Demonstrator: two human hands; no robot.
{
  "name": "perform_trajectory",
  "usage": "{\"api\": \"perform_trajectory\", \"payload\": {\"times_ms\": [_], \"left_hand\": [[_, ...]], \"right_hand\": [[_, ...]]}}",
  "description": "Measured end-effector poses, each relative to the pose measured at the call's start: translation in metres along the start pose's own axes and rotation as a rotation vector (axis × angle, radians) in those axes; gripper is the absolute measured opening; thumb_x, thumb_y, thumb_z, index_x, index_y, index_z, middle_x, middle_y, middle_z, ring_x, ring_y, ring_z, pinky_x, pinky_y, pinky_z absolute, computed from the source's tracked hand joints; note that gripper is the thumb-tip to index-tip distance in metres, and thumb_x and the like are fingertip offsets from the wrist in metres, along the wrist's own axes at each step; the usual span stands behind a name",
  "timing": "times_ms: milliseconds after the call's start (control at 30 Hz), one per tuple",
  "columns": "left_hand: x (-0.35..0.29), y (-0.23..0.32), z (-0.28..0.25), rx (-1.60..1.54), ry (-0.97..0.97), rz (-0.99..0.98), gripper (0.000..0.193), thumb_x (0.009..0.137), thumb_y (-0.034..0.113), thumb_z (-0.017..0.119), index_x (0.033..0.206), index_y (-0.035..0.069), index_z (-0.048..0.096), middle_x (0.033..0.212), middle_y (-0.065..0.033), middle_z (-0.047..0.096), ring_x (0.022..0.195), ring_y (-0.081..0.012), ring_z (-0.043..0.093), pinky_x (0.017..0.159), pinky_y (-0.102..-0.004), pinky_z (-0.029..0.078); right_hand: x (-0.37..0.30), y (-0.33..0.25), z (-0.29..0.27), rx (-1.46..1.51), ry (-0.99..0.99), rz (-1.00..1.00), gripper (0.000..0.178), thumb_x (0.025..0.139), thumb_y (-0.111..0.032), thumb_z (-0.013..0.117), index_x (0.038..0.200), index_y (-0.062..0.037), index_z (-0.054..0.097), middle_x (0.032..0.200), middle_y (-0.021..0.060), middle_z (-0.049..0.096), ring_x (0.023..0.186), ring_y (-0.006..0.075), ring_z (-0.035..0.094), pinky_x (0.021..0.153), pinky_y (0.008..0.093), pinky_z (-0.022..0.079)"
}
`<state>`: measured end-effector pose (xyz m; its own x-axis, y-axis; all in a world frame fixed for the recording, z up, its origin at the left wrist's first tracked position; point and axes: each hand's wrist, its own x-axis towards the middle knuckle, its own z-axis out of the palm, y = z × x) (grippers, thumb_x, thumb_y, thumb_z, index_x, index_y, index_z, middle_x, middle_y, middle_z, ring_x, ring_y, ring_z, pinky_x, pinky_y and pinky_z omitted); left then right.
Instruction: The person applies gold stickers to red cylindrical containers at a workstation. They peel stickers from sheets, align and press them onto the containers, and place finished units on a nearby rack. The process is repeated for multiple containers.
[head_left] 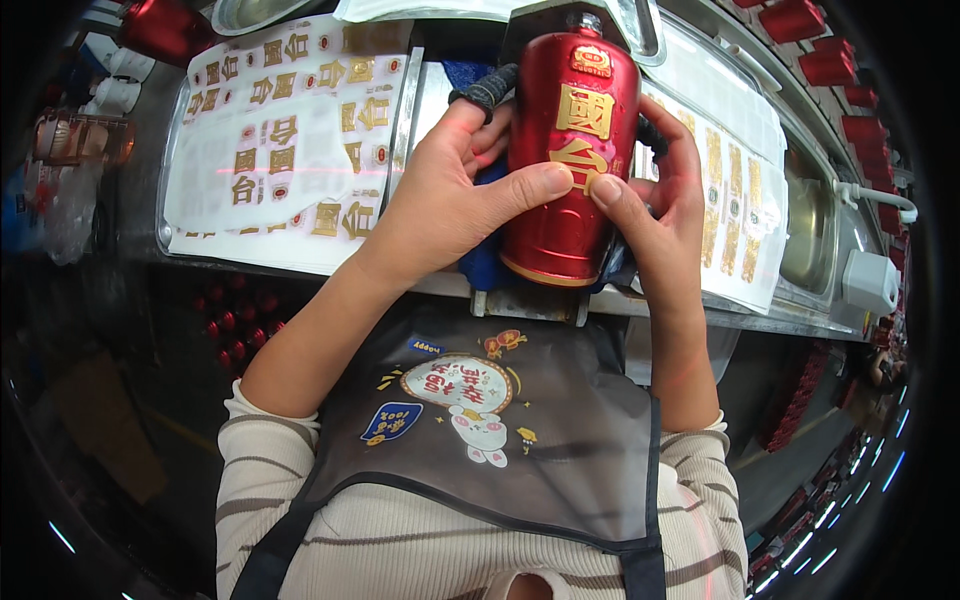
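A glossy red bottle [555,235] with a dark, narrow neck stands in front of me at the worktop's edge. Large gold characters [584,112] run down its face, below a small gold emblem [592,62]. My left hand [445,195] grips its left side, thumb pressed flat on the lower character. From the other side my right hand [665,205] closes on it, thumb tip at that character's right edge. Dark coverings [488,88] wrap some fingers. The fingertips behind the bottle are hidden. Blue cloth [478,240] shows beside the bottle's base.
Left of the bottle, sheets of gold character decals [290,130] lie in a shallow metal tray. More gold strip decals [735,200] lie on the right, before a metal basin [808,240] and a white tap [880,198]. Red bottles [795,20] line the far right; another [165,30] is upper left.
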<state>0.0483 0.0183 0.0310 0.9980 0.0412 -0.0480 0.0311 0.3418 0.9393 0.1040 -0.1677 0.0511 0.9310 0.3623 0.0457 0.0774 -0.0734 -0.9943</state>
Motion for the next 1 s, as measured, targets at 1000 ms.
{"api": "perform_trajectory", "payload": {"times_ms": [1000], "left_hand": [[-0.004, 0.006, 0.014, 0.012, 0.029, -0.058, 0.086, 0.080, 0.008, 0.082, 0.147, -0.007, 0.030, 0.147, -0.0189, 0.043, 0.138, -0.0238, 0.041, 0.117, -0.0371, 0.032]], "right_hand": [[0.066, -0.069, -0.006, -0.729, -0.062, -0.682, 0.020, 0.078, 0.002, 0.074, 0.097, 0.0010, 0.066, 0.085, 0.0106, 0.067, 0.073, 0.0220, 0.066, 0.066, 0.0293, 0.053]]}}
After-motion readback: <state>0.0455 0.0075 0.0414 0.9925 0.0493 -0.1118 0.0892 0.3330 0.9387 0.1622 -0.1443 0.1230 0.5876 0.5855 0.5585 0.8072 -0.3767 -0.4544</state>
